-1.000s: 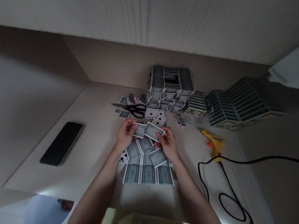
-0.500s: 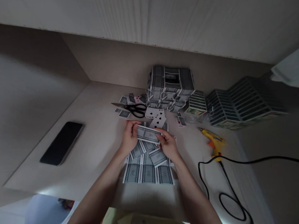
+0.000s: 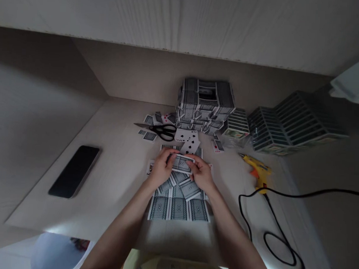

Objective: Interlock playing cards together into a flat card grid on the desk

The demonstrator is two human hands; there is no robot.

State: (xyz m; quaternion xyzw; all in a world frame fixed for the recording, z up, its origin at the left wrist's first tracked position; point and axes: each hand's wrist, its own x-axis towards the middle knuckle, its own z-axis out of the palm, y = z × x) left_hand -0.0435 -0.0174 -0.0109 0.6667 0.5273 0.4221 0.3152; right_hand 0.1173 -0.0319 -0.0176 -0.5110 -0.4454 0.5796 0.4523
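Note:
Between my two hands, a playing card [image 3: 183, 164] is held face down, its patterned back toward me; whether a second card lies under it I cannot tell. My left hand [image 3: 162, 165] pinches the card's left end, with thumb on top. At the right end, my right hand [image 3: 201, 172] grips it between thumb and fingers. Below the hands lie loose face-down cards [image 3: 189, 189] on a panel of cards laid edge to edge [image 3: 179, 209]. Just beyond, a few spade cards [image 3: 191, 146] lie face up.
Black-handled scissors [image 3: 163, 131] lie among cut card pieces. Behind stands a box-like structure made of cards [image 3: 206, 106]. Packs of cards [image 3: 299, 124] are stacked at right, near a yellow glue gun [image 3: 259, 169] with a looping black cord [image 3: 284, 191]. A phone [image 3: 74, 171] lies left.
My left hand has moved right, toward my right hand. The wide stretch of card back between them has shortened to about one card's length. A face-up card's edge now shows beside my left hand.

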